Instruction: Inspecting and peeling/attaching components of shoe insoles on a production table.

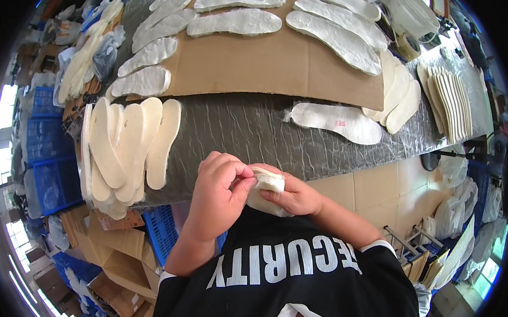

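Note:
Close to my body, above the table's near edge, I hold a cream insole with a fluffy white layer, bent over so that its end faces up. My right hand is wrapped round it, thumb on the near side. The fingertips of my left hand are pinched together at its edge; what exactly lies between them is too small to make out. On the table ahead lies a single white fleecy insole with faint red marks. Left of my hands, several flat cream insoles overlap in a pile.
A brown cardboard sheet carries rows of white fleecy insoles on the dark, plastic-covered table. At the right are a stacked row of cream insoles, a tape roll and a white bucket. Cardboard boxes stand lower left.

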Demonstrator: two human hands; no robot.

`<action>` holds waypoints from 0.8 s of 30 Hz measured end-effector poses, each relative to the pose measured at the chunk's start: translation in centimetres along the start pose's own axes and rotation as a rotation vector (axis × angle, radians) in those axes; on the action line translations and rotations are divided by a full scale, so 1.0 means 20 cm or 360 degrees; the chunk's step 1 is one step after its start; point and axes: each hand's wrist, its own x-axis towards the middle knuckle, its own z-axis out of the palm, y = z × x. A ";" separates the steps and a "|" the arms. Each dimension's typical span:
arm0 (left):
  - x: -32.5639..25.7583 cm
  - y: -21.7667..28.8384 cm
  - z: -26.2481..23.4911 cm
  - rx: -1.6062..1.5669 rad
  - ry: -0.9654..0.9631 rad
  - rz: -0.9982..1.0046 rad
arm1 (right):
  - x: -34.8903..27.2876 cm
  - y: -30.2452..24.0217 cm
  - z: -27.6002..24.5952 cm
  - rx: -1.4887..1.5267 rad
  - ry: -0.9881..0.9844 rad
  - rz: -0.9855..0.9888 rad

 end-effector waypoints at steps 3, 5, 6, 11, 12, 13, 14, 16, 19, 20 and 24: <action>-0.01 0.02 0.06 0.0322 0.0042 0.0146 | -0.01 -0.01 0.02 0.0200 0.0192 0.0116; -0.01 0.04 0.11 0.0480 0.0145 0.0426 | -0.01 0.01 -0.01 0.0222 0.0185 0.0190; -0.02 0.02 0.12 0.0398 0.0161 0.0431 | -0.01 0.02 -0.02 0.0242 0.0176 0.0262; 0.00 -0.03 0.07 0.0068 0.0338 0.0233 | -0.03 -0.03 0.01 0.0406 0.0126 0.0260; 0.01 -0.03 0.06 0.0049 0.0252 0.0183 | -0.03 -0.03 0.01 0.0420 0.0117 0.0233; 0.01 -0.03 0.05 0.0031 0.0166 0.0132 | -0.03 -0.03 0.01 0.0435 0.0108 0.0207; 0.01 -0.03 0.05 0.0033 0.0164 0.0132 | -0.03 -0.02 0.01 0.0438 0.0109 0.0205; 0.00 -0.02 0.07 0.0056 0.0174 0.0114 | -0.04 0.02 0.01 0.0129 0.0171 0.0080; -0.01 -0.02 0.08 0.0030 0.0170 -0.0027 | -0.04 0.02 0.00 0.0047 0.0126 0.0123; -0.01 -0.02 0.08 0.0029 0.0167 -0.0027 | -0.04 0.02 0.00 0.0049 0.0128 0.0123; -0.01 -0.02 0.11 0.0174 0.0113 0.0081 | -0.04 0.01 0.01 0.0073 0.0224 0.0158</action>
